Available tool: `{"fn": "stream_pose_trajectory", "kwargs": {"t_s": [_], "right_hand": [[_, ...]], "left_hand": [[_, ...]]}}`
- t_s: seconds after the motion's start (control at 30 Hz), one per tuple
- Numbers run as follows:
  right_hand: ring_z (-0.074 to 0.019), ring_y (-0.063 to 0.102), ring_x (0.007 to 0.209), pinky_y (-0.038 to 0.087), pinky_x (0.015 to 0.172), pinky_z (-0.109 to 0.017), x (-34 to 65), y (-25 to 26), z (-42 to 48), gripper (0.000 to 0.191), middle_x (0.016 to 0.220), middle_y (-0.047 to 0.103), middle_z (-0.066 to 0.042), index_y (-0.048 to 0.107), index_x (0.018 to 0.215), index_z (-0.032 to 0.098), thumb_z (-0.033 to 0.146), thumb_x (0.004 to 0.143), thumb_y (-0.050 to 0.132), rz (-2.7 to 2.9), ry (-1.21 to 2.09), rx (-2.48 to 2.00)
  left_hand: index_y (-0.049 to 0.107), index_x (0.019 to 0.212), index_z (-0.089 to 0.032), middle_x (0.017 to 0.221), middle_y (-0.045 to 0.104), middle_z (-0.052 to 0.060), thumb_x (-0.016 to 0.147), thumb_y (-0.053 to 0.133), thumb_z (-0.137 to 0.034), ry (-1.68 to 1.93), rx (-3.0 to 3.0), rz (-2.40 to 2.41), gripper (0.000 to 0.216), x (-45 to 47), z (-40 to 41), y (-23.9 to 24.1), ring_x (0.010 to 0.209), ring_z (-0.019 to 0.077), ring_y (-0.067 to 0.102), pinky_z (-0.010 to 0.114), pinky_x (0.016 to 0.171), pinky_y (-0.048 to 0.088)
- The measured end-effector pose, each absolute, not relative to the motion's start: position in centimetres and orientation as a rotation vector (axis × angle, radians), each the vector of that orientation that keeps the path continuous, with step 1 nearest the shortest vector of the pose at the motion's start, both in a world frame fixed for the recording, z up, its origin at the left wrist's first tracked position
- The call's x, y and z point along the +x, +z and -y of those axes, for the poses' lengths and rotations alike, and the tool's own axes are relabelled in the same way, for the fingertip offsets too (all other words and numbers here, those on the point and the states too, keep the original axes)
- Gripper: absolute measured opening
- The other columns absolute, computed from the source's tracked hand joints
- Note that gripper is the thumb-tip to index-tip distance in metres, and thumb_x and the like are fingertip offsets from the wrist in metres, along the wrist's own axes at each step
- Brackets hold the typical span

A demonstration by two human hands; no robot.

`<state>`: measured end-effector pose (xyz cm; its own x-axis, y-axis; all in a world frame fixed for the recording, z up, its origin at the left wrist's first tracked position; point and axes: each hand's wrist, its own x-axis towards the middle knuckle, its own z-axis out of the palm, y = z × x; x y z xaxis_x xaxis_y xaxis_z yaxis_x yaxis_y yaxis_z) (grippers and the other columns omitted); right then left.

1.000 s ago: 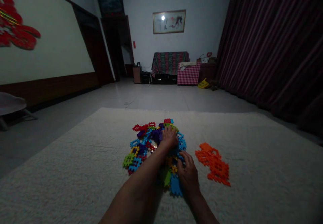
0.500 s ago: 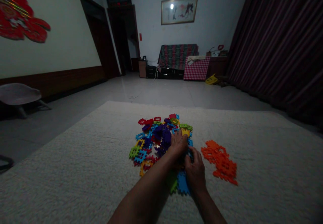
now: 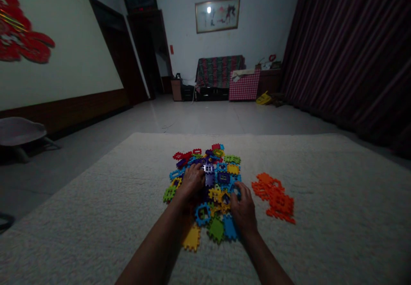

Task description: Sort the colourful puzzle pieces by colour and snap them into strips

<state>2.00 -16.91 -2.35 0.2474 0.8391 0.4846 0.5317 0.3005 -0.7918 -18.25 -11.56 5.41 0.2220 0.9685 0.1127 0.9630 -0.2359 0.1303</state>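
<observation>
A pile of interlocking plastic building pieces in several colours lies on the pale mat (image 3: 96, 216). My left hand (image 3: 192, 181) rests on its left part, fingers spread beside purple window-shaped pieces (image 3: 209, 178). My right hand (image 3: 244, 208) is at the pile's right edge, thumb and fingers bent but apart, beside a blue piece (image 3: 236, 189). Between my hands lie yellow pieces (image 3: 215, 195) and a dark blue window piece (image 3: 224, 178). Nearer me are a blue frame (image 3: 202, 214), a green piece (image 3: 216, 228) and a yellow panel (image 3: 192, 237). Some left fingertips are hidden.
A separate heap of orange pieces (image 3: 278, 199) lies right of the pile. Beyond the mat is a tiled floor (image 3: 205, 115), with a yellow bag (image 3: 263, 98) far off. A low grey seat (image 3: 21, 131) stands at left, dark curtains (image 3: 346, 62) at right.
My left hand has moved left across the pile, away from my right hand, uncovering the pieces between them. My right hand stays at the right edge. The view has shifted slightly.
</observation>
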Motion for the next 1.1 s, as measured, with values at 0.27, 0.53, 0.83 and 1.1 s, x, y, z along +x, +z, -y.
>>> {"fn": "stream_pose_trajectory", "kwargs": {"t_s": [0.27,0.53,0.83,1.1], "right_hand": [[-0.0296,0.057,0.121,0.045,0.107,-0.051,2.1,-2.0,17.1,0.041,0.126,0.061,-0.018,0.060,0.121,0.015,0.034,0.089,0.041,1.390,0.368,-1.388],[-0.0297,0.056,0.124,0.043,0.110,-0.050,2.2,-1.7,17.1,0.044,0.129,0.061,-0.018,0.061,0.123,0.016,0.036,0.088,0.043,1.348,0.472,-1.369],[-0.0280,0.059,0.120,0.044,0.108,-0.046,2.3,-1.3,17.0,0.044,0.126,0.067,-0.013,0.065,0.121,0.018,0.036,0.086,0.045,1.243,0.652,-1.280],[-0.0268,0.062,0.113,0.046,0.102,-0.046,4.2,-1.2,16.8,0.040,0.120,0.068,-0.011,0.064,0.115,0.020,0.039,0.086,0.045,1.063,0.631,-1.280]], "left_hand": [[0.064,0.127,-0.023,0.144,0.055,0.008,0.092,0.050,-0.021,0.362,2.443,-1.911,0.038,-17.0,12.1,5.5,0.138,0.0285,0.040,0.046,0.110,0.039],[0.070,0.111,-0.021,0.119,0.068,0.011,0.092,0.052,-0.025,0.312,2.490,-1.804,0.026,-17.4,12.7,5.7,0.131,0.0311,0.044,0.050,0.104,0.042],[0.070,0.114,-0.021,0.121,0.067,0.009,0.090,0.051,-0.015,0.473,2.500,-1.716,0.031,-16.3,13.5,5.5,0.122,0.0253,0.053,0.041,0.101,0.045],[0.063,0.126,-0.025,0.134,0.060,0.009,0.090,0.059,-0.044,0.445,2.664,-1.308,0.040,-12.1,17.3,5.7,0.131,0.0300,0.047,0.048,0.107,0.042]]}}
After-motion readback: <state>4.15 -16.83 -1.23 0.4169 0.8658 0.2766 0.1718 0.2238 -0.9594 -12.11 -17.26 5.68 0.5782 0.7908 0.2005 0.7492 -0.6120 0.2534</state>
